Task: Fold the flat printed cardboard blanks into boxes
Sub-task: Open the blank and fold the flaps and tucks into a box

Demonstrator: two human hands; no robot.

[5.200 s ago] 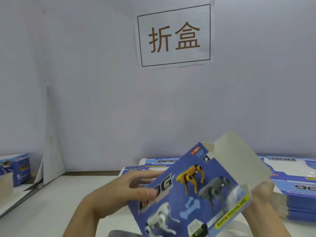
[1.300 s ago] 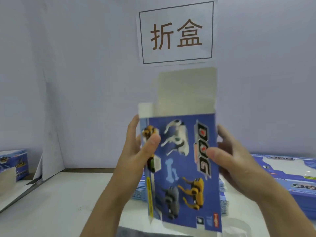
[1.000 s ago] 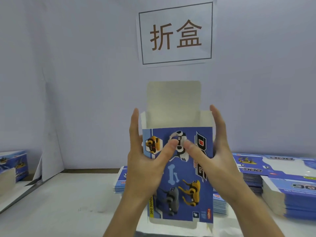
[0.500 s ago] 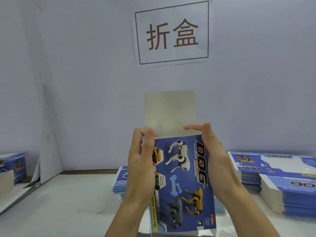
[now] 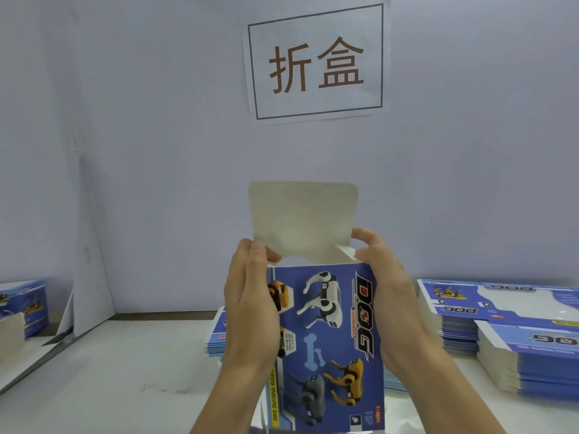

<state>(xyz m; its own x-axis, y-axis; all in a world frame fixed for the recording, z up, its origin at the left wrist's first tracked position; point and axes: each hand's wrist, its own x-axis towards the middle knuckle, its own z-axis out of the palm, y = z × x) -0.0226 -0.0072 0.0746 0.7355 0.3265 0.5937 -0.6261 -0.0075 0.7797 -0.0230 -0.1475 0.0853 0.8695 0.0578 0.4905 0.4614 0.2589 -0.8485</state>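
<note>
Cardboard in the form of a blue printed box [image 5: 329, 339] is held upright above the white table [image 5: 109, 380], in the middle of the view, between both hands. The left hand [image 5: 250, 305] is wrapped round the box's left edge, its fingers curled over the top left corner, where a small side flap is pressed inward. The right hand [image 5: 385, 296] is clamped on the right edge, with the thumb and forefinger pinching the small flap at the top right corner. The large plain lid flap [image 5: 304, 217] is seen standing straight up from the far wall of the box, its grey unprinted side turned to the camera, so the top is not yet closed. Printed toy dogs, a bone and the word DOG are shown on the front panel. Stacks of flat blanks [image 5: 513, 333] are laid on the table to the right, and another stack [image 5: 216, 333] is partly hidden behind the box. Folded boxes [image 5: 28, 305] are set at the far left. A paper sign [image 5: 316, 61] with two brown characters is fixed to the wall above.
</note>
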